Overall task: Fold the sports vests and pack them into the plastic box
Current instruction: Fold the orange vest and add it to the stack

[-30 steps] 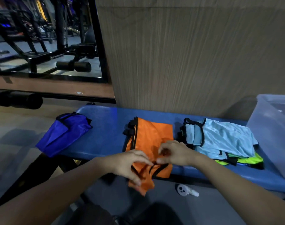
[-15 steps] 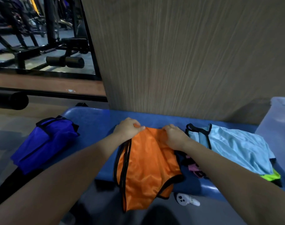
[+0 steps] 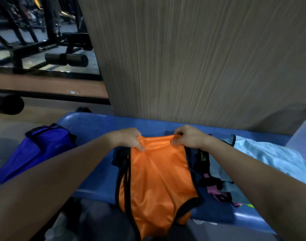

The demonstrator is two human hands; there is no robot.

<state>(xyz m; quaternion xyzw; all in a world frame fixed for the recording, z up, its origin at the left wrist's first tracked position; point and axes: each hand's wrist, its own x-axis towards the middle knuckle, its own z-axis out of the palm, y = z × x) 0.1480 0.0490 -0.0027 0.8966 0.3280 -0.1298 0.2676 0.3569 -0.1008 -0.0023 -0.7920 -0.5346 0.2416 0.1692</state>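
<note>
An orange sports vest (image 3: 157, 178) with black trim lies lengthwise on the blue bench (image 3: 96, 124), its lower end hanging over the front edge. My left hand (image 3: 129, 139) pinches its far left corner and my right hand (image 3: 188, 137) pinches its far right corner, stretching the top edge between them. A light blue vest (image 3: 267, 159) lies in a heap to the right, over dark, pink and yellow-green vests (image 3: 216, 188). A dark blue vest (image 3: 35, 150) hangs off the bench's left end. The plastic box (image 3: 305, 136) shows only as a pale wall at the far right edge.
A wood-grain panel (image 3: 201, 58) rises directly behind the bench. Black gym equipment (image 3: 65, 58) stands on the floor at the back left, with a black padded roller (image 3: 6, 104) at the left edge. Grey floor lies below the bench's front edge.
My hands moved from the vest's near end to its far end, then spread apart, pulling the top edge taut. The view has come closer to the bench.
</note>
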